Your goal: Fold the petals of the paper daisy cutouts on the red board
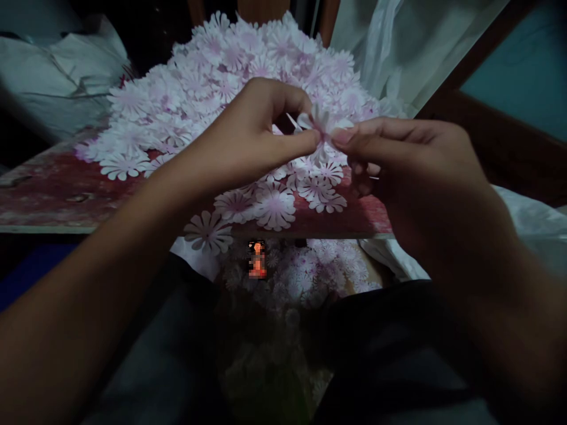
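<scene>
Pinching a white, pink-centred, papery flower in left hand and right hand; facing, at twelve o'clock, a mound of similar flowers on a worn red board.

Dim cool light, deep shadows below
</scene>
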Demonstrator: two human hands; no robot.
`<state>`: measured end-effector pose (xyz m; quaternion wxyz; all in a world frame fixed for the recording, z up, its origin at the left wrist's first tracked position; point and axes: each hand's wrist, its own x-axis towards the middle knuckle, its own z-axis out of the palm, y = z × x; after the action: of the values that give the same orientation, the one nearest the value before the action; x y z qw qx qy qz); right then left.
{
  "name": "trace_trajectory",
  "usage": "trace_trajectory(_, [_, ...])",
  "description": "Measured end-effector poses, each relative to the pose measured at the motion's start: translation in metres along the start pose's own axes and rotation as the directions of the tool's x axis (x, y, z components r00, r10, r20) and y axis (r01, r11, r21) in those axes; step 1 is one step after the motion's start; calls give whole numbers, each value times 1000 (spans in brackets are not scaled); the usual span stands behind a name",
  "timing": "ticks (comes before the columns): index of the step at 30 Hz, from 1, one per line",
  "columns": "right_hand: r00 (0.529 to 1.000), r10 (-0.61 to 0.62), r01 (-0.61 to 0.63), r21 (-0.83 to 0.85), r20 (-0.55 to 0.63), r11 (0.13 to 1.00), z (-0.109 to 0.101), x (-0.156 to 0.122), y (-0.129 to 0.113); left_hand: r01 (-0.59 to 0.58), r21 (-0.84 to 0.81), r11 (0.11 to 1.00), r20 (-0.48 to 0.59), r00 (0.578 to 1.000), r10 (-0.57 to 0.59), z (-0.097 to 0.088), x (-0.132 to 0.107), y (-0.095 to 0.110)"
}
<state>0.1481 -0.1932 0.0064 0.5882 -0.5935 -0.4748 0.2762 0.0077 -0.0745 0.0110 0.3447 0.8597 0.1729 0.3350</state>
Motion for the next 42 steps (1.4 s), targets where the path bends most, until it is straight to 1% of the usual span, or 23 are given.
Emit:
trace_trajectory(3, [998, -55, 56, -26, 22, 998, 1, -1, 0, -4, 65, 998, -40, 999, 6, 2, 1, 1])
trace_trajectory(9, [999, -32, 32, -58, 0, 998, 4, 0, 0, 25, 131, 991, -71, 997, -16, 3, 1, 1])
trace_trajectory(14, [993, -119, 119, -63, 6, 991, 2, -2, 0, 16, 47, 999, -36, 999, -14, 1, -2, 6])
trace_trajectory(17, [988, -154, 152, -72, -14, 986, 1, -4, 0, 26, -1, 1000, -34, 999, -26, 0, -3, 8])
trace_trajectory(22, [986, -163, 160, -86, -25, 983, 2, -3, -1, 33, -16, 999, -50, 998, -34, 0, -4, 6])
trace_trajectory(28, [986, -159, 155, -88, -46, 984, 2, -3, 1, -10, -80, 997, -57, 998, 6, 1, -5, 4])
trace_trajectory(31, [983, -171, 166, -82, -66, 983, 2, -2, 1, 5, -60, 998, -68, 998, -9, 1, -5, 4])
trace_trajectory(35, [983, -154, 146, -92, -95, 985, 3, -1, 1, 29, -72, 997, -69, 997, -34, 3, -4, 5])
trace_trajectory(39, [985, -155, 149, -74, -79, 986, 3, -1, 1, 20, -74, 997, -53, 998, -24, 4, -4, 5])
trace_trajectory(42, [984, -170, 166, -69, -48, 984, 4, -2, 1, 30, -43, 999, -26, 999, -31, 5, -5, 5])
